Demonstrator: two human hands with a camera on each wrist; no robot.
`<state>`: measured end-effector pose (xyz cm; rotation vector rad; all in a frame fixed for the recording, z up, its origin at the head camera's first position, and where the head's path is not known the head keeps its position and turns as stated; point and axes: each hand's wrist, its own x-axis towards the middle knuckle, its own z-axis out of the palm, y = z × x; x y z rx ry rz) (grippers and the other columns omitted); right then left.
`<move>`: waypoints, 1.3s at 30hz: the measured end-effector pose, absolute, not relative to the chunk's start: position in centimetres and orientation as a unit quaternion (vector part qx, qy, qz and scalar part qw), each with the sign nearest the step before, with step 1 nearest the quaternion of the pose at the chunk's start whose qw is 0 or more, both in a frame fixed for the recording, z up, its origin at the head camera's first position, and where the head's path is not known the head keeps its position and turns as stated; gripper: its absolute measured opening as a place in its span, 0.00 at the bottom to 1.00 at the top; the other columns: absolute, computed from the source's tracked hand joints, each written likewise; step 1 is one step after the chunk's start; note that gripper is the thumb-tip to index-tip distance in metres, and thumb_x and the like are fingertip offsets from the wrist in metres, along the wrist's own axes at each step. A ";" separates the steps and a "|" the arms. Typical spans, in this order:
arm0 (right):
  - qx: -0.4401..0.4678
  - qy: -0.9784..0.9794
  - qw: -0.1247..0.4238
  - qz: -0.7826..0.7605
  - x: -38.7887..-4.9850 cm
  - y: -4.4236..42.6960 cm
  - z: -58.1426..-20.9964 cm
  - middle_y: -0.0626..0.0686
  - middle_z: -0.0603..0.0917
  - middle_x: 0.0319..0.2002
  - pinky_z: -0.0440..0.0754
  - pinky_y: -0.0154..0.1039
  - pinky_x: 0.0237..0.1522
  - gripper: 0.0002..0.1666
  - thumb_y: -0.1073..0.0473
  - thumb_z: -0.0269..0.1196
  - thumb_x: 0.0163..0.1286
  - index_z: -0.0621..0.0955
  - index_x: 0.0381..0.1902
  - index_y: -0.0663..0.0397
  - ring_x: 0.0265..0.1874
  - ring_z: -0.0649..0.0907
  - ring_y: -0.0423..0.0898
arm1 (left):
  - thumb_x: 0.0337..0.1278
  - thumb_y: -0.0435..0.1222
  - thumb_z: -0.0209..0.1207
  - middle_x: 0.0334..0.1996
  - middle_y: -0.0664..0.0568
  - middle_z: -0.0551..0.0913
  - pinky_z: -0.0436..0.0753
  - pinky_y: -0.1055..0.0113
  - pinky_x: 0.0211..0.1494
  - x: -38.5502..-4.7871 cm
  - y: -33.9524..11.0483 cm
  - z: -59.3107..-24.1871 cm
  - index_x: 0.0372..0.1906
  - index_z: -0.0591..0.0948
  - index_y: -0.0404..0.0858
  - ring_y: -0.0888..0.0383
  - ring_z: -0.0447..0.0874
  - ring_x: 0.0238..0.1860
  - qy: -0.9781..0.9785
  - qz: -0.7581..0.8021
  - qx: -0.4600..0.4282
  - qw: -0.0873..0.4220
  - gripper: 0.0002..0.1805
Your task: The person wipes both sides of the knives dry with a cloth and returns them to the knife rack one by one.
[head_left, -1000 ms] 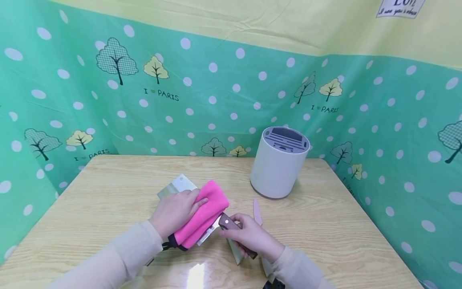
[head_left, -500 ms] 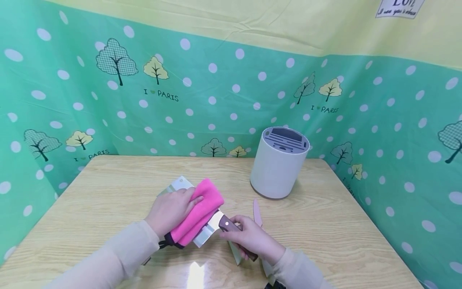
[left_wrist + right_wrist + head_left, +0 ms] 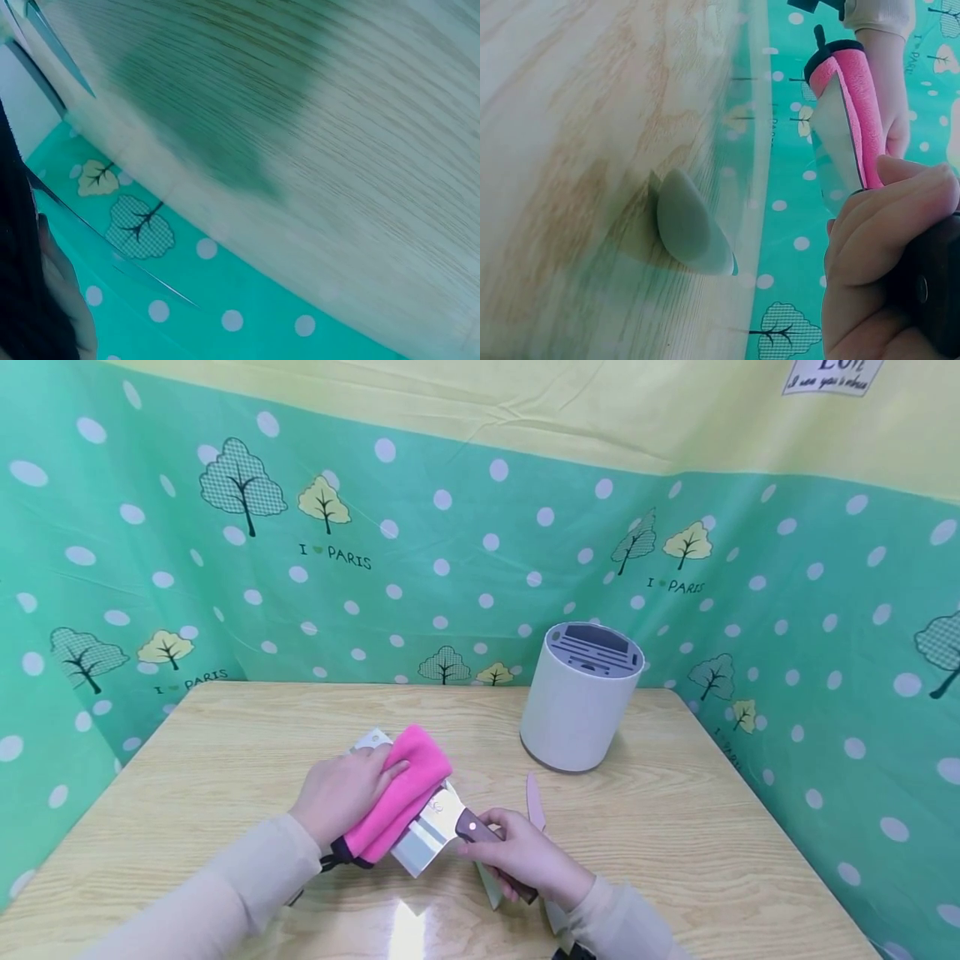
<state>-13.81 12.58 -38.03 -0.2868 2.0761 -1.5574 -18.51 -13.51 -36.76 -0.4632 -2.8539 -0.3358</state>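
My right hand [image 3: 521, 852] grips the dark riveted handle of a cleaver [image 3: 424, 842], whose broad shiny blade points up and left above the table. Folded over that blade is a pink cloth [image 3: 405, 793] with a black trimmed end, held by my left hand [image 3: 341, 793] with the thumb on top. Blade shows on both sides of the cloth. In the right wrist view, the cloth [image 3: 862, 112] wraps the blade, and curled fingers [image 3: 885, 225] surround the handle. The left wrist view catches only a bit of a hand [image 3: 64, 292] at its edge.
A white round knife block [image 3: 577, 710] with a slotted grey top stands at the back right. A pink-bladed knife [image 3: 535, 802] and a pale green blade [image 3: 489, 885] lie near my right hand, partly hidden. A polka-dot curtain [image 3: 420, 568] encloses the wooden table [image 3: 247, 752].
My left hand and the pink cloth have slid left along the blade, away from the handle. More blade now shows beside the handle. The right hand has barely moved.
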 end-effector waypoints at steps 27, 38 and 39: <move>-0.103 0.765 0.266 -0.577 -13.5 13.0 -38.1 0.47 0.71 0.12 0.67 0.28 0.07 0.25 0.52 0.67 0.65 0.71 0.51 0.62 0.04 0.68 0.35 | 0.74 0.54 0.46 0.21 0.53 0.75 0.71 0.61 0.20 -19.3 -15.2 -36.7 0.40 0.75 0.42 0.56 0.72 0.20 -0.983 -0.118 -0.109 0.094 0.20; -0.097 0.772 0.265 -0.570 -13.6 13.2 -38.0 0.48 0.72 0.13 0.67 0.28 0.07 0.24 0.53 0.67 0.66 0.71 0.52 0.60 0.04 0.67 0.36 | 0.74 0.54 0.47 0.22 0.51 0.78 0.75 0.59 0.22 -20.2 -16.3 -36.6 0.46 0.77 0.39 0.53 0.75 0.21 -0.984 -0.117 -0.095 0.098 0.22; -0.097 0.773 0.265 -0.569 -13.6 13.2 -38.0 0.48 0.71 0.13 0.66 0.29 0.07 0.24 0.53 0.67 0.66 0.71 0.51 0.60 0.04 0.67 0.36 | 0.74 0.54 0.46 0.22 0.50 0.78 0.75 0.59 0.23 -20.3 -16.4 -36.6 0.46 0.77 0.39 0.53 0.75 0.21 -0.984 -0.117 -0.092 0.096 0.22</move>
